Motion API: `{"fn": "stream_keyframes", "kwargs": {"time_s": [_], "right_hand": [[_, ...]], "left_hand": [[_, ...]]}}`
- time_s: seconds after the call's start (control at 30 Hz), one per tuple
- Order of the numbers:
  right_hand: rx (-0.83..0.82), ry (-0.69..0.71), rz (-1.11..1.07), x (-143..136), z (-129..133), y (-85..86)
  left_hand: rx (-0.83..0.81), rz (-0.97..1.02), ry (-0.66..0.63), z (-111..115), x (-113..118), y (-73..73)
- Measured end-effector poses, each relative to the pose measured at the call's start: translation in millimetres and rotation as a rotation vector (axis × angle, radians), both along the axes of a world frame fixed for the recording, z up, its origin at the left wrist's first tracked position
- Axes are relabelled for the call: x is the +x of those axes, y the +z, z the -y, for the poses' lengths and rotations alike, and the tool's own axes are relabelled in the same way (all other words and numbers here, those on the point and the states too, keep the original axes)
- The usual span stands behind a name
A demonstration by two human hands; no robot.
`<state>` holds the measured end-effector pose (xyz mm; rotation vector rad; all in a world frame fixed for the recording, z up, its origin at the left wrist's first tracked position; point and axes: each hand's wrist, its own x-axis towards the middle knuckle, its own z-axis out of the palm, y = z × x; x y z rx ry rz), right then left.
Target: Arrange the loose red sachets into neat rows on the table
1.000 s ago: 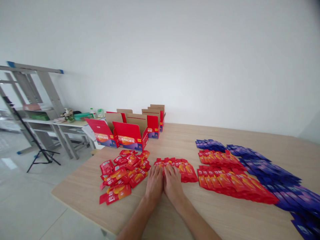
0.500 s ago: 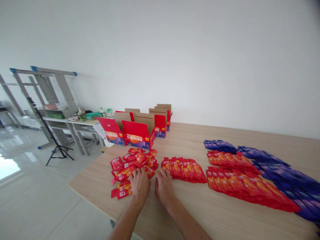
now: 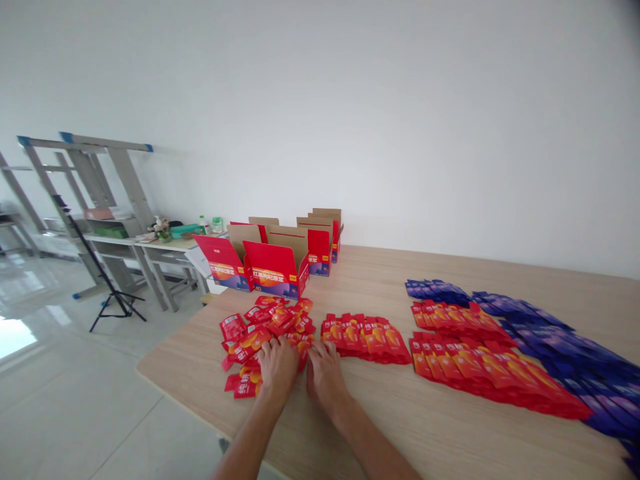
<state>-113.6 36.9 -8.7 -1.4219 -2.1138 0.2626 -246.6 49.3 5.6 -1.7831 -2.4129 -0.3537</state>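
Note:
My left hand [image 3: 278,367] rests on the right side of a loose pile of red packets [image 3: 250,343], fingers curled over a packet. Just right of it, my right hand [image 3: 325,375] is at the left end of a short overlapping row of red packets [image 3: 373,339], fingers bent down; a red packet shows between the two hands. What lies under the right fingertips is hidden. Farther right are longer rows of red packets [image 3: 465,360] and blue packets [image 3: 565,340], fanned over one another.
Open red boxes [image 3: 273,267] stand behind the pile, with more red boxes [image 3: 320,250] behind them. The wooden table [image 3: 370,420] has its left edge near the pile. A black tripod [image 3: 113,293] and side desks [image 3: 160,247] stand at left.
Both hands have shifted slightly to the left. A red packet now shows between them, and the lowest packet of the pile has turned a little.

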Motion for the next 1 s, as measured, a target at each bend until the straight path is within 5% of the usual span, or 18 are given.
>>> {"fn": "stream_keyframes", "kwargs": {"time_s": [0.33,0.53,0.7,0.87,1.0], "right_hand": [[0.021,0.033,-0.008,4,1,-1.2],[0.039,0.034,-0.104,4,-2,-5.8],[0.03,0.097,-0.214,9,-6,-6.7],[0.101,0.07,-0.348,31,-7,-17.3],[0.122,-0.03,-0.397,59,-12,-17.9]], "left_hand": [[-0.012,0.228,0.129,-14,-7,14.6],[0.139,0.526,0.041,-10,-8,21.4],[0.344,0.79,-0.047,-16,3,12.7],[0.354,0.963,-0.077,-30,25,-0.5],[0.321,1.089,-0.284,-37,54,-4.2]]}}
